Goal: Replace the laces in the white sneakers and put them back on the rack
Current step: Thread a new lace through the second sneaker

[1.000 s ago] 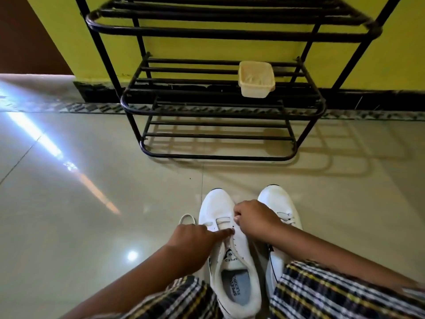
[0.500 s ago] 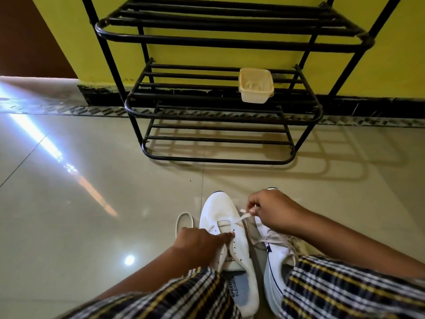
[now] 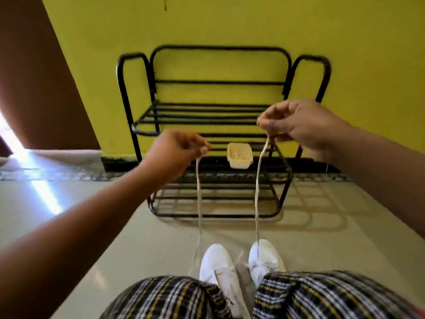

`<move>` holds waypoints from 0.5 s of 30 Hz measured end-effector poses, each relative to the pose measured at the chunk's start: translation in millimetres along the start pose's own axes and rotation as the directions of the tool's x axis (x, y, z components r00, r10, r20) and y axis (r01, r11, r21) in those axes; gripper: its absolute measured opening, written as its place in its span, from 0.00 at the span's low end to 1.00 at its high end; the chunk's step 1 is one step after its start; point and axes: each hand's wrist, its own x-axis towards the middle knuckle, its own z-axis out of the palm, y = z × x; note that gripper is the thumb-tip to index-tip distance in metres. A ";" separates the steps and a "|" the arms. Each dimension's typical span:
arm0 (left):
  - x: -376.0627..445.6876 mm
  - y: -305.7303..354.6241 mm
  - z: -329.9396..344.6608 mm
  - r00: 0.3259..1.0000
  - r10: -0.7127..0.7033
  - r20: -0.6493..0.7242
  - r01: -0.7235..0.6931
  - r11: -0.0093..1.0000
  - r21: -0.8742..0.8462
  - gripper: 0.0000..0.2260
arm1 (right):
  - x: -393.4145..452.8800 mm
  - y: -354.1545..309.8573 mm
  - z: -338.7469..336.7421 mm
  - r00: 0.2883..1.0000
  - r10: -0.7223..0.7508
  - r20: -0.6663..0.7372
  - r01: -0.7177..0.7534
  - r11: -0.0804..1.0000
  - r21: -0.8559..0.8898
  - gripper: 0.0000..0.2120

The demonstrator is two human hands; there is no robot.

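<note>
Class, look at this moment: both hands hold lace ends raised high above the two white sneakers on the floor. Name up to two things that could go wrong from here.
1. The left hand and right hand only pinch the lace ends; a slip could drop one.
2. The strands run taut down to the sneakers, which stand loose on the floor; a harder pull might tip or drag one, or draw the lace through unevenly.

White sneakers, black rack, yellow wall
</note>
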 end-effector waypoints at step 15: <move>-0.1 190.6 -56.4 0.964 0.211 -0.162 -0.249 0.928 -0.277 0.02 | -29.9 -169.2 -43.8 0.908 -0.405 -0.107 0.413 0.909 0.065 0.01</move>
